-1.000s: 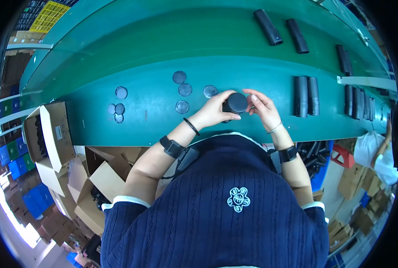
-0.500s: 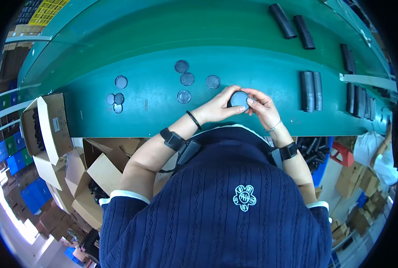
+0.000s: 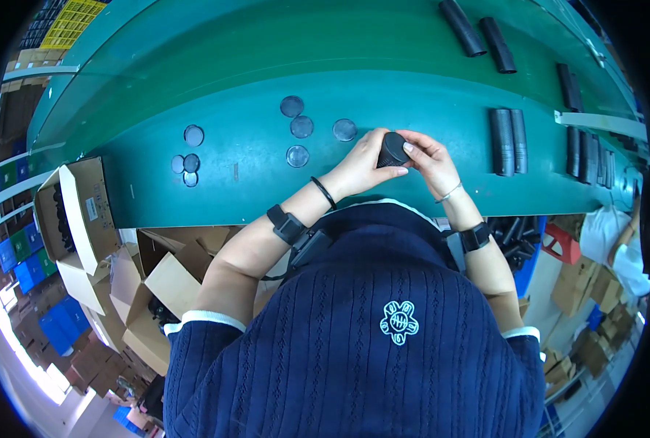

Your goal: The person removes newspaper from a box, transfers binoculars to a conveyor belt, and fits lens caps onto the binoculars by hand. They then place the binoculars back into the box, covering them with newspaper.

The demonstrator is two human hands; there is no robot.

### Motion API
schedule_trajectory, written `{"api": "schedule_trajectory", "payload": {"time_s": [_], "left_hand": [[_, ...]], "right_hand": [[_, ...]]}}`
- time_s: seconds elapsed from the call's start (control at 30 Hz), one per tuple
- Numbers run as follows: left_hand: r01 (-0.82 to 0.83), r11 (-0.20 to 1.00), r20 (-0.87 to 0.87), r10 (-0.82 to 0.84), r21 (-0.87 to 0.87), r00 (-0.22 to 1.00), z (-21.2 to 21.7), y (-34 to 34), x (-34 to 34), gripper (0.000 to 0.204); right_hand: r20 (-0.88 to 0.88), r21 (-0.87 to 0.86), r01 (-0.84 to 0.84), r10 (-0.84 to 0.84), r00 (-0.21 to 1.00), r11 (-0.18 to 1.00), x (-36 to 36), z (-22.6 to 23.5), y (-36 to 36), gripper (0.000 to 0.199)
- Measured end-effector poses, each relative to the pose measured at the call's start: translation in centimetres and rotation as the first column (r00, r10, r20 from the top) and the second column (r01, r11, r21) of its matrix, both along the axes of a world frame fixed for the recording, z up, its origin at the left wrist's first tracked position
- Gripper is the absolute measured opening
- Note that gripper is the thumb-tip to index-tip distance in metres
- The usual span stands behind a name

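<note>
Between my two hands is a black round cap [image 3: 393, 149] with a ribbed side, tilted so its dark flat face and part of its side show. My left hand [image 3: 361, 162] grips it from the left, thumb along its near side. From the right, my right hand [image 3: 436, 165] closes on it with thumb and fingers at the rim. Beyond my left hand, several dark round discs lie on the green table, including a single disc [image 3: 345, 130] and a touching pair [image 3: 301, 126]. To the right of my hands, two black tubes [image 3: 501, 142] lie side by side.
Farther left sits another cluster of discs [image 3: 191, 162]. More black tubes [image 3: 497, 45] lie at the far right. Open cardboard boxes [image 3: 91, 212] stand at the table's left end. A blue bin [image 3: 527, 264] of black parts and a red stool [image 3: 560, 244] are at right.
The cap has turned in my hands: its grey face showed before, and now its dark face and ribbed side do. Both hands still hold it, shifted slightly.
</note>
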State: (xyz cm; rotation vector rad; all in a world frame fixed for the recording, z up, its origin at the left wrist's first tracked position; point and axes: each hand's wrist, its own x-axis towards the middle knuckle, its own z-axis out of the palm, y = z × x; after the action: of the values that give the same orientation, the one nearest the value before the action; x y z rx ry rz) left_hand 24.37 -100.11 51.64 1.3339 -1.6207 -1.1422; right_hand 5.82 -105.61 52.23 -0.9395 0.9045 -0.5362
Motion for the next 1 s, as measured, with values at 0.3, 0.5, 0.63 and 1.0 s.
{"api": "schedule_trajectory", "payload": {"time_s": [0.3,0.5,0.63,1.0], "left_hand": [[-0.049,0.964,-0.224,0.110,0.260,0.968,-1.4,0.4,2.1,0.071],[-0.001,0.941,-0.228,0.083,0.339,0.970,0.4,0.6,2.7,0.063],[-0.072,0.960,-0.208,0.131,0.269,0.969,0.6,0.8,2.5,0.059],[0.054,0.803,-0.659,0.447,0.594,0.605,0.8,0.8,3.1,0.036]], "right_hand": [[0.043,0.063,0.011,-0.014,0.999,0.998,2.8,-0.3,-0.1,0.032],[-0.015,0.077,-0.076,0.077,0.997,0.994,3.0,-0.4,-0.7,0.033],[0.053,0.136,-0.061,0.054,0.997,0.989,3.6,0.3,-0.1,0.035],[0.058,0.253,0.086,-0.104,0.993,0.964,5.3,0.5,1.2,0.036]]}}
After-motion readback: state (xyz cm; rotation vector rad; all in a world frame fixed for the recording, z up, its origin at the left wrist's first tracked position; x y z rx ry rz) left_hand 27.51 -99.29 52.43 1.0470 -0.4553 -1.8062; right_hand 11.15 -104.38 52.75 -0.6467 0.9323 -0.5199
